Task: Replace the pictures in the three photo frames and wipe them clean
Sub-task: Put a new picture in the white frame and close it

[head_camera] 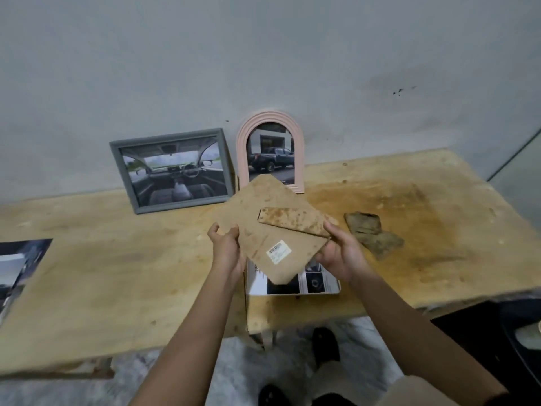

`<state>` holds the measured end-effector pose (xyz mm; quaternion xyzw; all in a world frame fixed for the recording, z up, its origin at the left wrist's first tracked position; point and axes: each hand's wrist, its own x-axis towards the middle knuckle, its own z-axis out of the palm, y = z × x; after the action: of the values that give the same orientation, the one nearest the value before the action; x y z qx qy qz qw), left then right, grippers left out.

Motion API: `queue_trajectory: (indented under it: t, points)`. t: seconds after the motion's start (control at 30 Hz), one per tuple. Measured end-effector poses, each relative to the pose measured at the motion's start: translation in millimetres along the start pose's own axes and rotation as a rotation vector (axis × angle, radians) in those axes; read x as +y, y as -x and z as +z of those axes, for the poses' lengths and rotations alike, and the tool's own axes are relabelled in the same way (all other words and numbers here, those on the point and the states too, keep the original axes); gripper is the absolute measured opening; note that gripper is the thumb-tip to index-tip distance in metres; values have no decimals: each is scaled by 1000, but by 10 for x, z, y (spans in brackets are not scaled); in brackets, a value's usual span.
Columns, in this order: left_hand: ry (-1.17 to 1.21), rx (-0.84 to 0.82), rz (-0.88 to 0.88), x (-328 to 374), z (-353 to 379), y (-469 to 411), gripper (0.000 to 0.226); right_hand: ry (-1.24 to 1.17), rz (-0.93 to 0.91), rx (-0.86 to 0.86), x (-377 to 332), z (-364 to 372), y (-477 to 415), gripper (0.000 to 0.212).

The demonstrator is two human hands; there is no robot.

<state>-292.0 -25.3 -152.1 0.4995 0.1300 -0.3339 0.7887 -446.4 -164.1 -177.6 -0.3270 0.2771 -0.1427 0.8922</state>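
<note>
**Now for the back of the third frame**

We hold the stained brown fibreboard backing board [272, 227] tilted above the pale wooden table [117, 273], its fold-out stand uppermost. Our left hand [227, 249] pinches the board's left edge, and our right hand [341, 256] grips the right corner near the tip of the stand. Directly beneath lies the white-rimmed rectangular frame [339, 285], flat on the table with a printed picture [313, 281] showing in it. The grey rectangular frame [172, 171] and the pink arched frame [270, 153] stand against the wall, each showing a car picture.

So we judge this third frame is the one in hand, with its back off. Next, the board needs squaring to the white rim and lowering flat into it without shifting the print. The crumpled brown cloth [373, 234] lies just right of our hands, ready for wiping.
</note>
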Motion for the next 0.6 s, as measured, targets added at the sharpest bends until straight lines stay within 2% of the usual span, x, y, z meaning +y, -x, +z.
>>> queue_trajectory:
  t: [0.07, 0.13, 0.2, 0.3, 0.47, 0.6]
  points:
    - [127, 38, -11, -111, -61, 72, 53, 20, -31, 47, 139, 8, 49, 62]
    - [81, 35, -14, -231, -104, 117, 51, 192, -63, 138, 227, 65, 84, 45]
    - [-42, 27, -9, -308, -166, 152, 49, 276, -123, 249, 268, 41, 78, 37]
    - [-206, 11, -21, -390, -298, 133, 44, 354, -138, 345, 276, -106, 54, 37]
    - [-586, 17, -58, -575, -551, 66, 10, 567, -93, 538, 296, -396, 79, 32]
    - [-887, 61, -19, -723, -653, 46, 22, 672, -86, 585, 278, -542, 110, 37]
